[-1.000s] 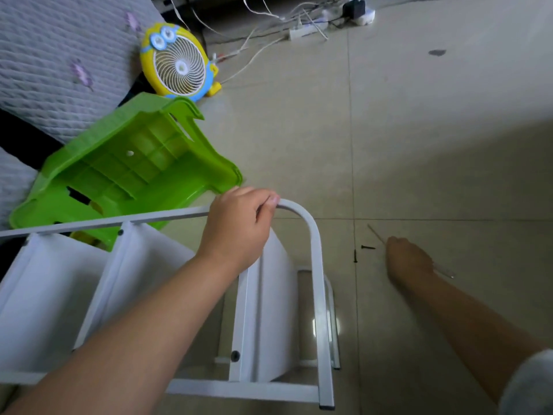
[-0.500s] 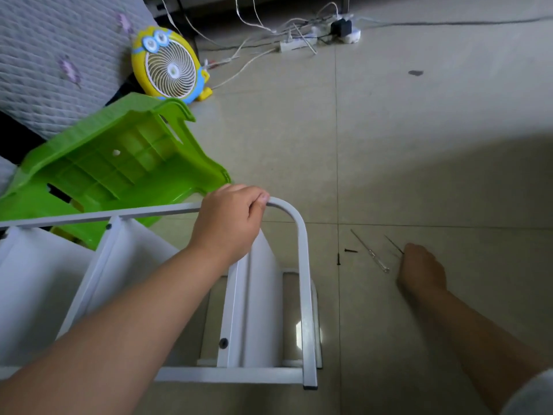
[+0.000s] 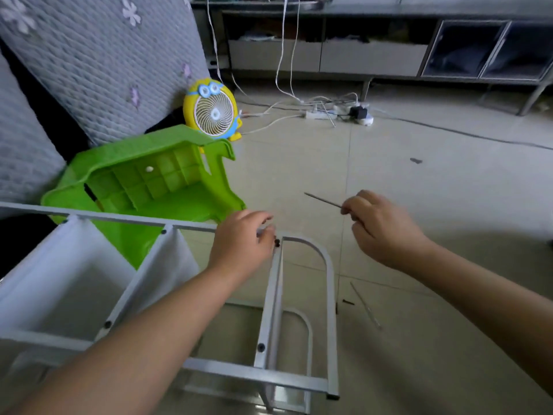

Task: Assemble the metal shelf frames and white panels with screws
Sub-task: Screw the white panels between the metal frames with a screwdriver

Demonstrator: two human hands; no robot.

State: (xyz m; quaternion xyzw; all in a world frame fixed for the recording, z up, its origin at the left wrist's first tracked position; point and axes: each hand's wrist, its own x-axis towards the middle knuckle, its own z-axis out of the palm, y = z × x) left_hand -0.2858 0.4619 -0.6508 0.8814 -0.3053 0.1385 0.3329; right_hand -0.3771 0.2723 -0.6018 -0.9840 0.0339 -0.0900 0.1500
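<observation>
Right grip (image 3: pixel 380 226) pinches rod (image 3: pixel 321 200) (left grip (image 3: pixel 239 241) holds frame (image 3: pixel 329 280)).

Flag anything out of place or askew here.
The green plastic stool lies tipped on its side, ribbed underside showing, behind the white metal shelf frame. A small dark screw and a thin metal rod lie loose on the tiled floor beside it.

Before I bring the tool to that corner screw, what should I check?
1. Tool in hand: ok, right hand pinches the thin metal tool.
2. Frame steadied: ok, left hand grips the metal frame at its top rail.
3. Screw at corner joint: ok, dark screw by the left fingertips.
4. Screw seated straight: cannot tell.
5. Tool tip on screw: not ok, held apart.
</observation>
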